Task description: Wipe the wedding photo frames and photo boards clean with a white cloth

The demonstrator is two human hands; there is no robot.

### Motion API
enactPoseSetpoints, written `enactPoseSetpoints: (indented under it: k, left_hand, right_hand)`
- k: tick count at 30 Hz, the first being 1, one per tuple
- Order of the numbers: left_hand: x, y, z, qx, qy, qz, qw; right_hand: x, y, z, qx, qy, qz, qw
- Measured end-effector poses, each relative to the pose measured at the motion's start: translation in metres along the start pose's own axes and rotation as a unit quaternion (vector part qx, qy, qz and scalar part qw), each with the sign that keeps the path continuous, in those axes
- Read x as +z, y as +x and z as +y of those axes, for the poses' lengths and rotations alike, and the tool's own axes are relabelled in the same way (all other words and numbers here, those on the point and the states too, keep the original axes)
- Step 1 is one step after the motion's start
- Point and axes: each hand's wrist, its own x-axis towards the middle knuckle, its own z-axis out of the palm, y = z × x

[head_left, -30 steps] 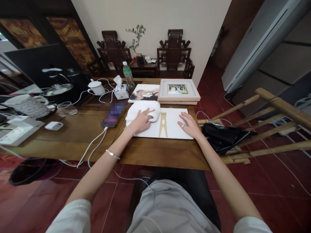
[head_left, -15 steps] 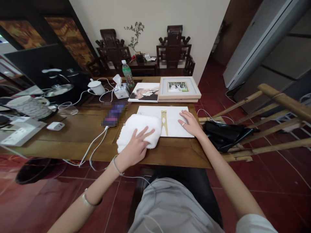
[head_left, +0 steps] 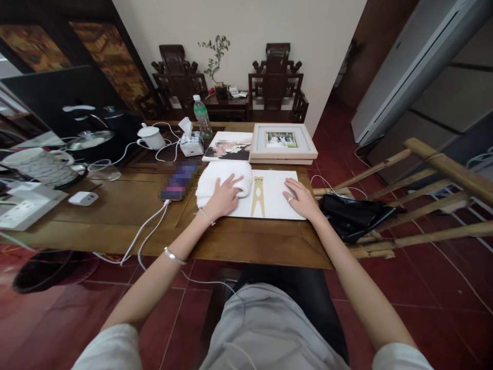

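A folded white towel [head_left: 223, 177] lies over the left part of a white board [head_left: 275, 200] on the wooden table. My left hand [head_left: 227, 198] rests on the towel, fingers spread and pressed flat against it. Toward the board's right side, my right hand [head_left: 301, 199] lies flat with its fingers stretched out, a ring on one of them. Between the hands, a tan long-legged animal figure [head_left: 258, 198] shows on the board. The towel hides the board's left portion.
Behind the board are a framed photo [head_left: 283, 141] and a flat picture panel [head_left: 227, 145]. A phone [head_left: 179, 181] with white cables, a tissue box [head_left: 191, 144], a green bottle [head_left: 202, 117] and a lidded cup [head_left: 151, 136] stand to the left. A bamboo chair [head_left: 431, 159] with a black bag [head_left: 352, 216] is on the right.
My left hand has pushed the towel forward, away from the table's front edge, uncovering the board's lower left part. My right hand stays in nearly the same place.
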Motion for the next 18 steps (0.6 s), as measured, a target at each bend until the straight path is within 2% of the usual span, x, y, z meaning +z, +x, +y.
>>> enactPoseSetpoints:
  k: [6, 9, 13, 18]
  left_hand:
    - [-0.009, -0.064, 0.033, 0.047, -0.023, -0.022, 0.998]
    - [-0.011, -0.081, 0.043, 0.065, -0.028, -0.029, 0.997]
    - [-0.012, -0.068, 0.035, 0.056, -0.034, -0.035, 0.997]
    - [-0.011, -0.022, 0.001, 0.031, -0.015, -0.039, 0.999]
  right_hand:
    - [0.003, 0.001, -0.002, 0.003, -0.005, 0.004, 1.0]
    - [0.004, 0.002, -0.003, 0.008, -0.004, 0.007, 1.0]
    - [0.008, 0.007, -0.003, 0.009, -0.01, 0.003, 1.0]
    - [0.012, 0.013, 0.002, -0.004, 0.002, -0.009, 1.0]
